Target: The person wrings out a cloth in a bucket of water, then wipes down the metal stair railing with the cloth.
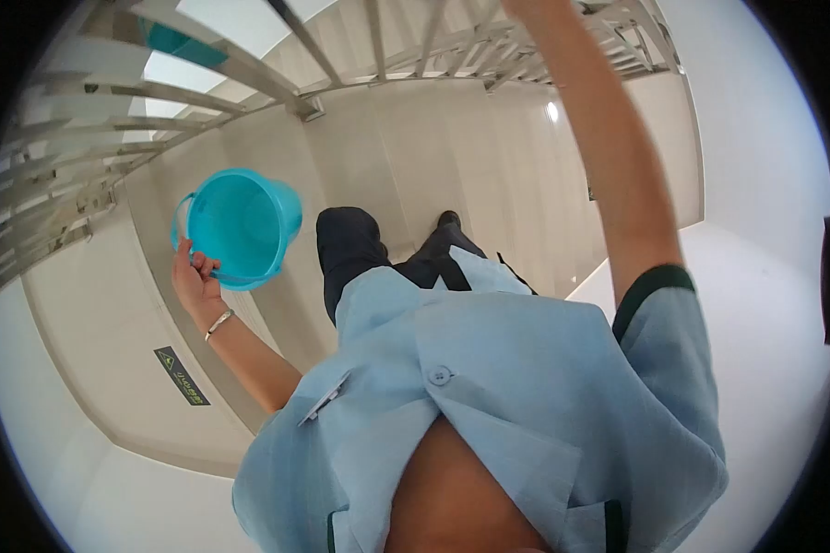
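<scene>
A turquoise bucket [240, 226] hangs at the left, tilted so that its inside shows; nothing can be made out in it. My left hand [195, 276], with a bracelet at the wrist, is closed round the bucket's handle beside the rim. My right arm stretches up to the top edge of the view, near the metal railing [516, 60]. Only a small part of my right hand [526, 7] shows there, and its fingers are out of the frame.
Pale steps and landing [360, 138] lie under my feet. Metal railings [83, 157] run along the left and top. A dark sign [182, 376] is on the floor at the lower left. White walls [765, 138] stand on the right. Another turquoise object [184, 44] shows behind the bars.
</scene>
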Motion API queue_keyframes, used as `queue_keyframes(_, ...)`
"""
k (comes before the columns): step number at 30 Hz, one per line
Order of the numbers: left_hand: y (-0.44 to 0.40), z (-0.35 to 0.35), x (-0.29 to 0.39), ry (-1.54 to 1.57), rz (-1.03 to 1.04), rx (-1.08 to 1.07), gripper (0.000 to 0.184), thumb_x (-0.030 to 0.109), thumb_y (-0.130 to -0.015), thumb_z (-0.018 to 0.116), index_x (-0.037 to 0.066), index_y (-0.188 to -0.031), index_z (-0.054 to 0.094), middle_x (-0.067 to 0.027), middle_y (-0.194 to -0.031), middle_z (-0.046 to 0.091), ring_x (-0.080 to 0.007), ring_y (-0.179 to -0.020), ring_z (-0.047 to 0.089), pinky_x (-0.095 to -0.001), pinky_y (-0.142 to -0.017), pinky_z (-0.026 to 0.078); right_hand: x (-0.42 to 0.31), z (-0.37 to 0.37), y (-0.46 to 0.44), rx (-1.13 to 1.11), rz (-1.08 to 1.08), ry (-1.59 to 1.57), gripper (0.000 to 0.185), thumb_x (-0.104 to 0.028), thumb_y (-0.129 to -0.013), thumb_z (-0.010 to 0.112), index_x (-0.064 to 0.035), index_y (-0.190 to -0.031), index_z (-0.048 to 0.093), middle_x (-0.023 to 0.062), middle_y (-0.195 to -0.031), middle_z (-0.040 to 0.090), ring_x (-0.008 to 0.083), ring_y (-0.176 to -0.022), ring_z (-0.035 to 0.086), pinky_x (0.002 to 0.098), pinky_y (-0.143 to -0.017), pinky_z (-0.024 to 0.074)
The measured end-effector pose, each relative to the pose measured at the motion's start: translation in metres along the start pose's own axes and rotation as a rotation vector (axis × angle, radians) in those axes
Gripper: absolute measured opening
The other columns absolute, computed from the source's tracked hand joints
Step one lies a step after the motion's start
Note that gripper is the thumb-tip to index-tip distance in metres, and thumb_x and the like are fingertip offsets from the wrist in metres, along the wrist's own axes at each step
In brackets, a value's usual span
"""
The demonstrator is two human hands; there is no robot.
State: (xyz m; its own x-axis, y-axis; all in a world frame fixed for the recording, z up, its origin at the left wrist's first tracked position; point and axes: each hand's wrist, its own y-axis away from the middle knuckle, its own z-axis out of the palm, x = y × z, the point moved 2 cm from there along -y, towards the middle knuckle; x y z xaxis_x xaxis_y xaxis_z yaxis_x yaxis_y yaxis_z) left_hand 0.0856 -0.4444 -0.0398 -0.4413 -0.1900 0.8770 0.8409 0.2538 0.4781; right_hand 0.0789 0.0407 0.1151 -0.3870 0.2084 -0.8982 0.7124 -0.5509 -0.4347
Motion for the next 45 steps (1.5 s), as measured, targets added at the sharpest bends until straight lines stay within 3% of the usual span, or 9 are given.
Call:
queue_keyframes(1, 0.009, 0.006, 0.000, -0.005, 0.007, -0.026, 0.023, 0.022, -0.085, 0.059, 0.002, -0.088, 0.049, 0.0027, -0.054, 0.031, -0.0086, -0.044, 0.027, -0.0291, -0.047, 0.033, 0.014, -0.041, 0.032, 0.064, 0.144, -0.024, 0.039, -0.022, -0.081, 0.065, 0.0044, -0.107, 0.057, 0.0116, -0.091, 0.063, 0.0147, -0.082, 0.058, 0.0284, -0.071, 0.0475)
queue_keyframes(2, 0.016, 0.011, 0.007, 0.004, 0.013, -0.023, 0.022, 0.021, -0.085, 0.058, 0.001, -0.088, 0.049, 0.0026, -0.053, 0.030, -0.0085, -0.043, 0.027, -0.0286, -0.046, 0.033, 0.042, -0.086, 0.055, 0.089, 0.184, 0.069, 0.023, -0.019, -0.079, 0.065, -0.0016, -0.092, 0.058, 0.0057, -0.079, 0.060, 0.0147, -0.072, 0.058, 0.0301, -0.064, 0.0460)
queue_keyframes(3, 0.024, 0.013, 0.008, 0.018, 0.029, -0.020, 0.022, 0.021, -0.085, 0.058, 0.001, -0.087, 0.049, 0.0024, -0.053, 0.030, -0.0083, -0.043, 0.027, -0.0281, -0.046, 0.032, 0.012, -0.104, 0.095, 0.236, 0.396, -0.148, 0.028, -0.018, -0.075, 0.070, -0.0004, -0.095, 0.060, 0.0058, -0.089, 0.062, 0.0120, -0.082, 0.056, 0.0276, -0.070, 0.0448)
queue_keyframes(6, 0.033, 0.011, 0.024, 0.044, -0.023, -0.107, 0.023, 0.022, -0.085, 0.059, 0.000, -0.086, 0.049, 0.0019, -0.053, 0.030, -0.0078, -0.042, 0.026, -0.0265, -0.044, 0.029, -0.038, -0.151, 0.177, 0.425, 0.708, -0.120, 0.026, -0.014, -0.078, 0.067, 0.0004, -0.098, 0.060, 0.0071, -0.091, 0.063, 0.0164, -0.080, 0.060, 0.0294, -0.070, 0.0492)
queue_keyframes(11, 0.036, 0.010, 0.040, 0.081, -0.176, -0.198, 0.027, 0.025, -0.085, 0.060, 0.001, -0.086, 0.048, 0.0019, -0.053, 0.029, -0.0073, -0.042, 0.025, -0.0265, -0.042, 0.027, -0.121, -0.181, 0.266, 0.652, 0.839, 0.170, 0.025, -0.012, -0.077, 0.066, -0.0005, -0.099, 0.061, 0.0087, -0.091, 0.063, 0.0186, -0.076, 0.061, 0.0305, -0.066, 0.0506)
queue_keyframes(21, 0.016, 0.003, -0.018, 0.159, -0.456, -0.520, 0.022, 0.022, -0.082, 0.063, 0.007, -0.084, 0.046, 0.0011, -0.056, 0.036, -0.0084, -0.043, 0.033, -0.0256, -0.039, 0.033, -0.207, -0.061, 0.381, 0.797, 0.738, 0.284, 0.027, 0.002, -0.072, 0.061, 0.0016, -0.099, 0.059, 0.0115, -0.093, 0.062, 0.0235, -0.087, 0.060, 0.0356, -0.079, 0.0495)
queue_keyframes(32, 0.012, 0.196, -0.200, -0.001, -0.378, -0.396, 0.021, 0.020, -0.082, 0.063, 0.007, -0.083, 0.047, 0.0008, -0.057, 0.041, -0.0094, -0.044, 0.037, -0.0252, -0.038, 0.030, 0.022, -0.163, 0.315, 0.323, 0.964, 0.109, 0.036, 0.004, -0.064, 0.069, 0.0004, -0.099, 0.061, 0.0083, -0.093, 0.063, 0.0189, -0.087, 0.059, 0.0312, -0.084, 0.0446)
queue_keyframes(40, -0.023, 0.237, -0.287, -0.045, -0.310, -0.275, 0.022, 0.023, -0.081, 0.064, 0.007, -0.080, 0.048, 0.0023, -0.056, 0.040, -0.0089, -0.045, 0.036, -0.0259, -0.040, 0.029, 0.146, -0.169, 0.296, 0.009, 1.204, 0.069, 0.048, -0.001, -0.065, 0.072, -0.0006, -0.110, 0.055, 0.0084, -0.101, 0.060, 0.0195, -0.098, 0.055, 0.0332, -0.090, 0.0392)
queue_keyframes(45, -0.036, 0.253, -0.317, 0.005, -0.318, -0.244, 0.018, 0.021, -0.082, 0.062, 0.008, -0.082, 0.049, 0.0013, -0.060, 0.043, -0.0081, -0.051, 0.039, -0.0239, -0.046, 0.033, 0.195, -0.161, 0.281, -0.096, 1.158, -0.080, 0.055, -0.001, -0.061, 0.074, -0.0009, -0.111, 0.051, 0.0080, -0.102, 0.056, 0.0193, -0.100, 0.051, 0.0345, -0.092, 0.0361)
